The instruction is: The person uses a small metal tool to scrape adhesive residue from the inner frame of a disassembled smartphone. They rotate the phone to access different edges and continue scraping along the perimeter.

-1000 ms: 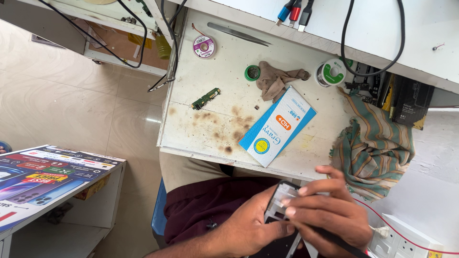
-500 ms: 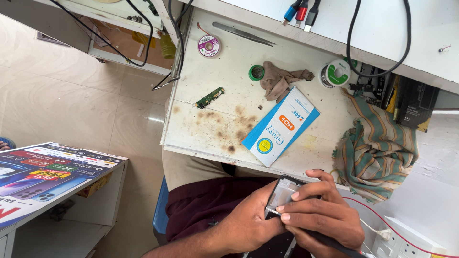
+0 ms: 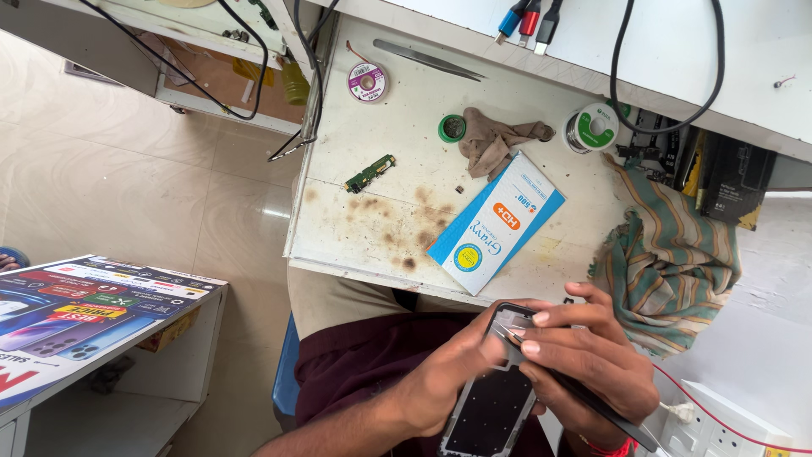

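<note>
Both hands meet low in the frame, over the person's lap in a maroon shirt point(image 3: 364, 364): the left hand point(image 3: 444, 381) curls from below around a dark, flat rectangular phone frame point(image 3: 495, 398) with a dotted black inner surface, fingers closed on its side edge, while the right hand point(image 3: 592, 355) wraps over the upper end, fingertips point(image 3: 534, 320) pressed together on the rim and pinching a thin dark tool point(image 3: 609, 410) that runs back under the palm toward the lower right. The frame sits just below the near edge of a white, scorched and rust-stained tabletop point(image 3: 381, 228). On that worn surface lie a blue-and-white flat cardboard box point(image 3: 495, 224), tilted and nearly at the edge; a small green circuit strip point(image 3: 370, 173); a crumpled brown cloth point(image 3: 495, 140); a round green tin point(image 3: 452, 128); two wire spools point(image 3: 367, 82); and slim metal tweezers point(image 3: 427, 59). A striped green-and-tan rag point(image 3: 668, 254) droops off the right edge, just beside the right hand. Black cables point(image 3: 668, 101) loop over the shelf behind. Bare stained surface lies between the strip and the box; pale floor tiles point(image 3: 144, 178) spread to the left, beside a glossy printed poster point(image 3: 76, 313).
</note>
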